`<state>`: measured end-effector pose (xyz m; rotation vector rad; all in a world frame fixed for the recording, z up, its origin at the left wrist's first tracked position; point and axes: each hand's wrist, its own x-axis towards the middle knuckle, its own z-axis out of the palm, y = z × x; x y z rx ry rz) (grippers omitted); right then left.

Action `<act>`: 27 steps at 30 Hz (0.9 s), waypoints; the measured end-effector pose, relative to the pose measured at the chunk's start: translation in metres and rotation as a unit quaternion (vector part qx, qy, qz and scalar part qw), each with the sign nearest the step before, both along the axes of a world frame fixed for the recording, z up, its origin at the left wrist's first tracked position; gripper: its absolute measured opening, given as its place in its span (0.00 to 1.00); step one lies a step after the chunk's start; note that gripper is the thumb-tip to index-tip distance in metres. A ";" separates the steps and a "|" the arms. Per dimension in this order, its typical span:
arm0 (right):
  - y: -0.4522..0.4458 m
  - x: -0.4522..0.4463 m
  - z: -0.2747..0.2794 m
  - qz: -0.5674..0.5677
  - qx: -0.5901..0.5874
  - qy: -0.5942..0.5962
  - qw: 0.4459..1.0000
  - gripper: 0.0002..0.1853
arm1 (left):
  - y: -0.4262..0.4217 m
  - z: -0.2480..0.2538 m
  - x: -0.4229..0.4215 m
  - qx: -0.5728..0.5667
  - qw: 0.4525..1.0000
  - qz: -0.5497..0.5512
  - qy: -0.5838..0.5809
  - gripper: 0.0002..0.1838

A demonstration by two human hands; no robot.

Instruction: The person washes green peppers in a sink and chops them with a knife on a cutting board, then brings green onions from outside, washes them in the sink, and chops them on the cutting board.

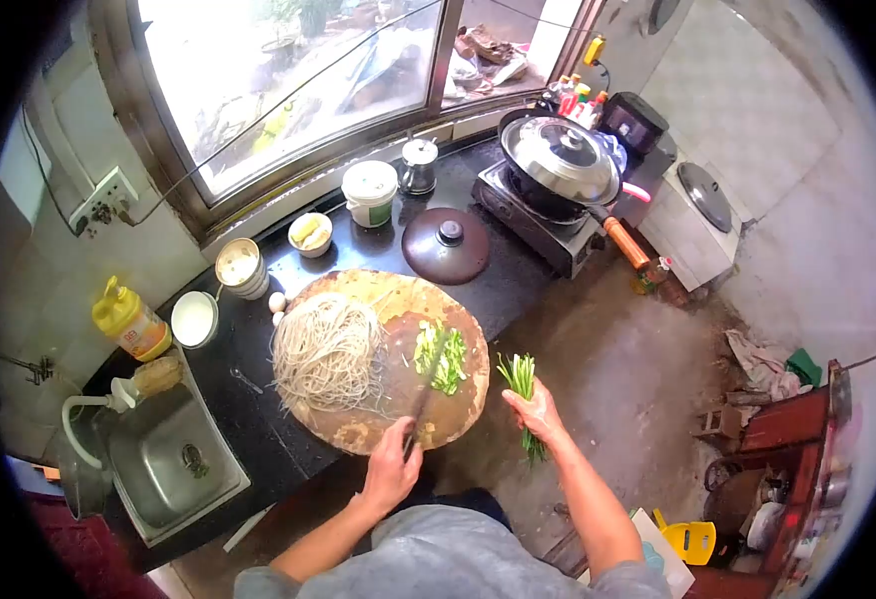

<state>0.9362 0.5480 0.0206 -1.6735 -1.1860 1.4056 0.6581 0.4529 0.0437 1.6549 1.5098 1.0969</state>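
My left hand (394, 465) is closed round the dark handle of a knife (428, 384), whose blade lies over chopped greens (450, 361) on a round wooden board (358, 431). A large heap of pale noodles (328, 351) covers the board's left part. Off the board's right edge, above the floor, my right hand (536, 411) grips a bunch of green stalks (520, 374), which stick out above and below the fist.
A brown lid (445, 246) sits behind the board. Bowls, a white tub (370, 193) and two eggs stand along the counter. The sink (173, 459) is at left. A covered wok (558, 160) rests on the stove, its handle (625, 243) pointing toward the floor.
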 end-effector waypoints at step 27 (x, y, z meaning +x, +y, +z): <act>0.065 -0.049 -0.031 0.240 0.411 -0.282 0.833 0.37 | 0.043 0.025 0.036 -0.092 0.993 0.064 0.025 0.22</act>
